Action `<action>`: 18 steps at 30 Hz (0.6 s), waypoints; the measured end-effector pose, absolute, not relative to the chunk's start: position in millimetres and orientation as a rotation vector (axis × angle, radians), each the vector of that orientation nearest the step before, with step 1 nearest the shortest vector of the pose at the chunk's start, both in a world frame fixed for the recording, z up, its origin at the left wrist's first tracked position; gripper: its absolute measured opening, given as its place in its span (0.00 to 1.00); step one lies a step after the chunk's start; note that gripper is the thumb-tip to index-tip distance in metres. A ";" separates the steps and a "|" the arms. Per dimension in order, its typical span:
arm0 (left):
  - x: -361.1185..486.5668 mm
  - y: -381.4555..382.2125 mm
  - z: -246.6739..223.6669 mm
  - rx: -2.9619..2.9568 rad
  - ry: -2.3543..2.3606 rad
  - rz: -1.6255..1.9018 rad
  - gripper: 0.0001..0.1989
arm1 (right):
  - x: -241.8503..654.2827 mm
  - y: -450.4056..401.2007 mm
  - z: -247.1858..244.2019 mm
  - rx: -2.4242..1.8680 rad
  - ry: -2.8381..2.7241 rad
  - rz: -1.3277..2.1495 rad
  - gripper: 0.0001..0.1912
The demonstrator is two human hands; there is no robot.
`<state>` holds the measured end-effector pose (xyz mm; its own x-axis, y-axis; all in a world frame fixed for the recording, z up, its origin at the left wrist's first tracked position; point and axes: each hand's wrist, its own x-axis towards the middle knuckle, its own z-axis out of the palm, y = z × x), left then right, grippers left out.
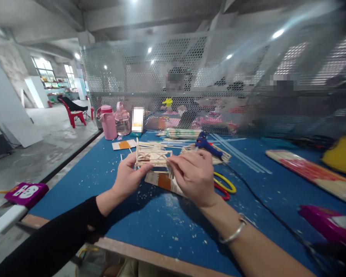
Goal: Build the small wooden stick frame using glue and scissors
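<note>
A small frame of pale wooden sticks (154, 158) is held up over the blue table, near its middle. My left hand (128, 175) grips the frame's left end, thumb along the lower edge. At the right end, the fingers of my right hand (194, 175) are pinched together; whether they hold the frame itself or a small piece against it is too small to tell. Just below lies a piece of printed cardboard (164, 181). Behind my right hand rests a blue glue gun (207, 146), and scissors with yellow and red handles (226, 184) lie beside that hand.
Bundled sticks (183, 133) and pale strips (242, 154) lie toward the back of the blue table (150, 223). A pink jug (108, 123) and clear bottle (122, 119) stand back left. A dark cord (256, 196) crosses the right side. Beyond the perforated screen (127, 69) are people.
</note>
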<state>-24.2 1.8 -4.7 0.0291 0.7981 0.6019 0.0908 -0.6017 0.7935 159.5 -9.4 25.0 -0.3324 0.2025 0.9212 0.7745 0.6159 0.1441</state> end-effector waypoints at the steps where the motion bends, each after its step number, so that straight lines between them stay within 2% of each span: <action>1: -20.5 2.9 -2.5 1.724 0.899 1.619 0.13 | 161.6 -7.8 25.5 -0.803 -1.829 -0.702 0.05; 9: -6.5 16.6 10.2 1.600 0.780 1.667 0.14 | 195.0 15.0 28.0 -0.986 -1.599 -0.510 0.08; 14: -16.6 12.3 -1.2 1.580 0.778 1.609 0.14 | 182.6 11.4 24.7 -0.934 -1.888 -0.318 0.15; 18: -23.3 8.7 -4.0 1.680 0.798 1.544 0.14 | 169.5 0.2 28.0 -0.994 -2.039 -0.342 0.19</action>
